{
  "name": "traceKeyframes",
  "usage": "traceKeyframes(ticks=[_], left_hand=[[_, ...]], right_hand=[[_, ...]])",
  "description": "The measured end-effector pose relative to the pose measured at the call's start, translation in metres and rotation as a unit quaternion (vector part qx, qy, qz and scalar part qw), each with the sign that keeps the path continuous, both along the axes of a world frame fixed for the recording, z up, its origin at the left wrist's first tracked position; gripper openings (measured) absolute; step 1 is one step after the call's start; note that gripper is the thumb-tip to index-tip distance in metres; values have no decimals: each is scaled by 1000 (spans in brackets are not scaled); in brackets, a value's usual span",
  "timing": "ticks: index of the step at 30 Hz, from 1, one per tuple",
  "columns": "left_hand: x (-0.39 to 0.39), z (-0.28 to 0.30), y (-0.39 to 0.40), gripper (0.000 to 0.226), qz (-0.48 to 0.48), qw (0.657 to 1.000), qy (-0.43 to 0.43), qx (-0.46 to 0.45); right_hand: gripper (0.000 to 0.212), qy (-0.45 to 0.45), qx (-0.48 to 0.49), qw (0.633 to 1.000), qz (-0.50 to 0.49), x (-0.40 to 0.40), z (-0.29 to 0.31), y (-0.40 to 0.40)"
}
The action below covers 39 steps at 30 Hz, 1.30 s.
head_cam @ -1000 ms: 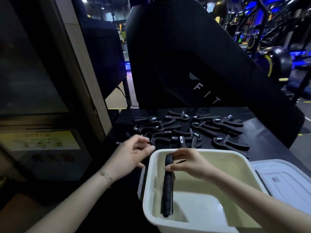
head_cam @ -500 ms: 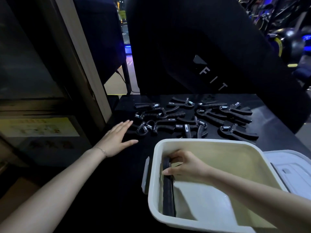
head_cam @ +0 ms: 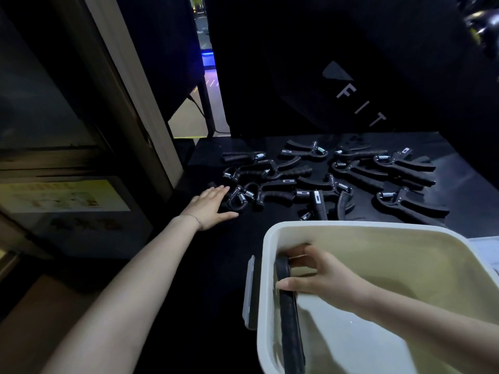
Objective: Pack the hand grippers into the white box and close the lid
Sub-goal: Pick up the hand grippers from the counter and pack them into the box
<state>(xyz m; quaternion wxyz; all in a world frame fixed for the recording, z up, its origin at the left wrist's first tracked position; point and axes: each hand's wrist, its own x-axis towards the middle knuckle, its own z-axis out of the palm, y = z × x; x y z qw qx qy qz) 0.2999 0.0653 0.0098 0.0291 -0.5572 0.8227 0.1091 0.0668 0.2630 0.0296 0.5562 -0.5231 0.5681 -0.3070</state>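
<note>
as before, left hand [head_cam: 209, 205] nears grippers [head_cam: 324, 179].

Gym: "FIT" panel [head_cam: 359, 103], hand grippers [head_cam: 310, 179]

White box [head_cam: 270, 265] ran off the bottom and right edges, so we couldn't see its near wall or right side. Lid [head_cam: 486, 249] was only a sliver at the right edge. Gripper in the box [head_cam: 290, 333] was cut at the bottom edge, top partly behind the right hand [head_cam: 324, 279]. Pile of grippers [head_cam: 324, 179] overlapped in the dark; we couldn't count them. Wall poster [head_cam: 62, 195] text was too blurred to read.
</note>
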Motion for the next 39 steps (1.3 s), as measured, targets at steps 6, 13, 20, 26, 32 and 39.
traceKeyframes(ticks=[6, 13, 20, 26, 32, 39], left_hand=[[-13, -19, -18, 83, 8, 999, -33, 34], [-16, -31, -26, 71, -21, 999, -29, -22], [-15, -22, 5, 67, -4, 997, 73, -15], [-15, 17, 37, 57, 56, 966, 251, -2], [-23, 79, 64, 49, 39, 917, 397, 3], [-35, 123, 97, 47, 39, 865, 499, 34]], right_hand=[[51, 20, -15, 1000, 13, 0, 3, -2], [55, 22, -16, 1000, 9, 0, 1, -2], [59, 41, -14, 999, 17, 1, 4, 0], [41, 37, 29, 998, 34, 4, 16, 5], [37, -24, 50, 998, 3, 9, 19, 10], [45, -12, 65, 998, 3, 10, 18, 15]])
